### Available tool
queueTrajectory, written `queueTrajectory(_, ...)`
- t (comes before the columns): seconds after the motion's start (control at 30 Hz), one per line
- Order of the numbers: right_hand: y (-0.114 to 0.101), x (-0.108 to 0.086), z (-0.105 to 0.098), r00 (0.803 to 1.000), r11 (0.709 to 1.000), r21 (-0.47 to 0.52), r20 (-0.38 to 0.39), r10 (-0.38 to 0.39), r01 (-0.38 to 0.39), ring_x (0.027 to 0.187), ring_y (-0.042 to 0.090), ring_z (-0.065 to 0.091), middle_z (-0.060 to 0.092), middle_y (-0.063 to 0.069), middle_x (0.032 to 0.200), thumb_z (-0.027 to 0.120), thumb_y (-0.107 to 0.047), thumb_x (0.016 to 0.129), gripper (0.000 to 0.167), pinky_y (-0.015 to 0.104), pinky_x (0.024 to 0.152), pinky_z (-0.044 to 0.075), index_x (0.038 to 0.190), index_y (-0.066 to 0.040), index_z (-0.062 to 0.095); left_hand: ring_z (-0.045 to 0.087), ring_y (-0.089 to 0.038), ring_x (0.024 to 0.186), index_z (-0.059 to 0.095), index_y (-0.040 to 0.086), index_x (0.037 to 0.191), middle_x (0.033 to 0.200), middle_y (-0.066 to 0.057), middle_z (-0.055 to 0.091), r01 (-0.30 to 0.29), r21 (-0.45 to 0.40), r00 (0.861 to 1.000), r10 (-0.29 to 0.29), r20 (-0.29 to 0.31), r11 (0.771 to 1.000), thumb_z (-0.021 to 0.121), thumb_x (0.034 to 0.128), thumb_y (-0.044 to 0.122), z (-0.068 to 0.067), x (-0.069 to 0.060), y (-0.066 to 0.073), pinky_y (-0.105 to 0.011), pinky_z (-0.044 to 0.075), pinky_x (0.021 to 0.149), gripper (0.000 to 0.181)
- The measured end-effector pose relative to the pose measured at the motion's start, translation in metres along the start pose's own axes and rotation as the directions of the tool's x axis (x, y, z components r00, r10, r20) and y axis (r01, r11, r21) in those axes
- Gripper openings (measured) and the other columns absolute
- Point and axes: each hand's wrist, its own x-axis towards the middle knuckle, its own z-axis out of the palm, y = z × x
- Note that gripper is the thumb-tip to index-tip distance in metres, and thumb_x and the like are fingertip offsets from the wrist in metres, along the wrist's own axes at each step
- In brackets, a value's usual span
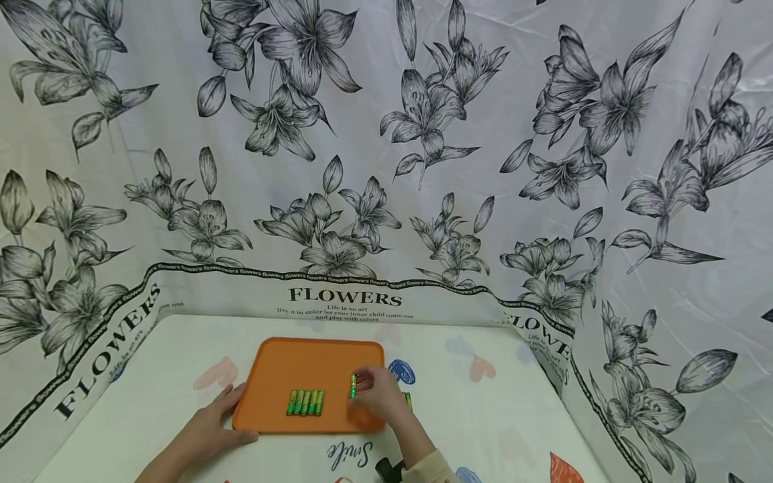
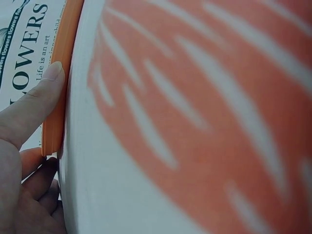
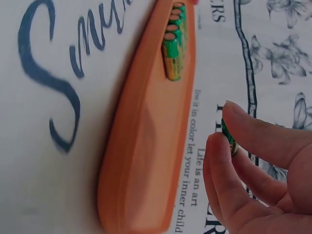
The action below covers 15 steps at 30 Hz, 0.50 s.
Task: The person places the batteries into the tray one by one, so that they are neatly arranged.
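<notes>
An orange tray (image 1: pixel 274 376) lies on the table, with several green-and-yellow batteries (image 1: pixel 305 402) side by side in a row on it. My left hand (image 1: pixel 208 429) holds the tray's left edge near its front corner, the thumb on the rim (image 2: pixel 61 44) in the left wrist view. Over the tray's right part, my right hand (image 1: pixel 380 396) pinches one battery (image 1: pixel 353 386) between thumb and fingers. In the right wrist view that battery (image 3: pixel 227 134) is mostly hidden by the fingers; the row (image 3: pixel 173 53) lies further along the tray.
More batteries (image 1: pixel 407 400) lie on the table just right of the tray, partly hidden by my right hand. A black object (image 1: pixel 389 469) is at my right wrist. The white tablecloth (image 1: pixel 513 416) has printed hearts and lettering; a floral curtain (image 1: pixel 374 228) stands behind.
</notes>
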Motion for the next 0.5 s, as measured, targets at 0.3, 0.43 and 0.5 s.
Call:
queueTrajectory(0.3, 0.006, 0.008, 0.031, 0.999, 0.999, 0.029, 0.038, 0.039, -0.04, 0.083, 0.01, 0.061, 0.065, -0.004, 0.096, 0.089, 0.0, 0.071, 0.05, 0.027, 0.075, 0.057, 0.116, -0.01, 0.069, 0.029, -0.061, 0.141, 0.031, 0.0, 0.157, 0.159, -0.036, 0.022, 0.006, -0.013, 1.0, -0.006, 0.01, 1.0, 0.084, 0.0738, 0.057, 0.003, -0.003, -0.002, -0.073, 0.034, 0.105, 0.113)
queueTrajectory(0.43, 0.002, 0.013, 0.041, 0.999, 0.999, 0.004, 0.031, 0.038, -0.039, 0.08, 0.009, 0.061, 0.065, -0.005, 0.093, 0.09, -0.001, 0.071, 0.049, 0.025, 0.072, 0.056, 0.114, -0.011, 0.07, 0.029, -0.061, 0.14, 0.031, 0.001, 0.156, 0.159, -0.036, 0.022, -0.004, -0.006, 1.0, 0.004, -0.001, 1.0, 0.084, 0.0741, 0.056, 0.001, -0.002, 0.0, -0.073, 0.034, 0.105, 0.112)
queueTrajectory(0.5, -0.001, 0.013, 0.045, 0.999, 0.999, -0.003, 0.03, 0.039, -0.039, 0.079, 0.009, 0.06, 0.065, -0.005, 0.091, 0.091, -0.002, 0.07, 0.049, 0.025, 0.07, 0.056, 0.113, -0.011, 0.07, 0.029, -0.061, 0.14, 0.032, 0.0, 0.156, 0.158, -0.037, 0.023, -0.013, 0.001, 1.0, 0.013, -0.008, 1.0, 0.084, 0.0743, 0.055, 0.0, -0.003, 0.002, -0.073, 0.035, 0.105, 0.112)
